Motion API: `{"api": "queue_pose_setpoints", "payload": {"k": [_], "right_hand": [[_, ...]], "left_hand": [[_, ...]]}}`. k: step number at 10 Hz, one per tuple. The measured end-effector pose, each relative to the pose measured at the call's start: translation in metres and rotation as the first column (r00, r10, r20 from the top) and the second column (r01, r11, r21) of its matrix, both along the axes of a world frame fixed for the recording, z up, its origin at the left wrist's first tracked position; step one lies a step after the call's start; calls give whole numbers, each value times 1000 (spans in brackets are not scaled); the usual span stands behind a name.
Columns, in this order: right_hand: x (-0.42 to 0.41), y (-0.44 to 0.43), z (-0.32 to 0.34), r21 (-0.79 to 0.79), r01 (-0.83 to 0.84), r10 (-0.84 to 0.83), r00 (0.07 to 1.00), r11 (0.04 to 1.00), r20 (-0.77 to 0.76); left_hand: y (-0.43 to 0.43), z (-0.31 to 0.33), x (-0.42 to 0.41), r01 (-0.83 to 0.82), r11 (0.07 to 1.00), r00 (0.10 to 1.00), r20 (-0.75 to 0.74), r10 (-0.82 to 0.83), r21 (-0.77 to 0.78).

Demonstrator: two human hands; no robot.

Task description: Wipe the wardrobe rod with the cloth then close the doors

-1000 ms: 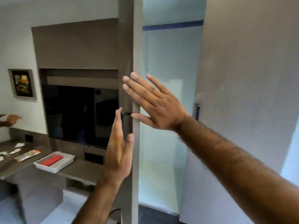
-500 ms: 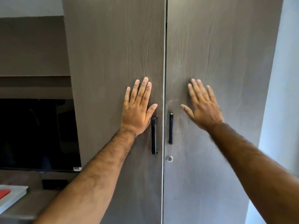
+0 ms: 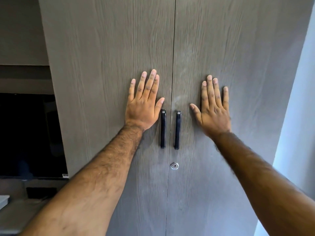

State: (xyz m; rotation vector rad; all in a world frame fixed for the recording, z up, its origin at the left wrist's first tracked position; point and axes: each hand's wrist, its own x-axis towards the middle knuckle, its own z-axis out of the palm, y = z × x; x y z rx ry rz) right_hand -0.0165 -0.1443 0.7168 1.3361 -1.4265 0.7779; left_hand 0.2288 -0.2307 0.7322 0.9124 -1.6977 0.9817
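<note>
Two grey-brown wood-grain wardrobe doors fill the view, meeting at a thin vertical seam. My left hand (image 3: 144, 106) lies flat with fingers spread on the left door (image 3: 105, 57), just left of its black handle (image 3: 163, 128). My right hand (image 3: 213, 109) lies flat on the right door (image 3: 238, 48), to the right of the other black handle (image 3: 177, 129). Both hands hold nothing. A round keyhole (image 3: 174, 166) sits below the handles on the right door. The rod and the cloth are out of sight.
A dark television screen (image 3: 29, 133) hangs to the left of the wardrobe, above a grey counter (image 3: 15, 215). A corner of a white tray (image 3: 3, 200) shows at the left edge. A pale wall (image 3: 300, 116) runs along the right.
A second ago both doors stood open with my hands on them. They have swung together and now sit shut, with both palms pressed flat; the view has moved closer.
</note>
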Motion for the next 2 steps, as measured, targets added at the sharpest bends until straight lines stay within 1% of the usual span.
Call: {"api": "queue_pose_setpoints", "payload": {"k": [1, 2], "right_hand": [[-6, 21, 10, 56, -227, 225, 974, 972, 39], [-20, 70, 43, -62, -664, 659, 719, 745, 221]], "left_hand": [[2, 0, 2, -10, 1000, 1000, 3, 10, 11], [6, 1, 1, -22, 1000, 1000, -7, 22, -8]]}}
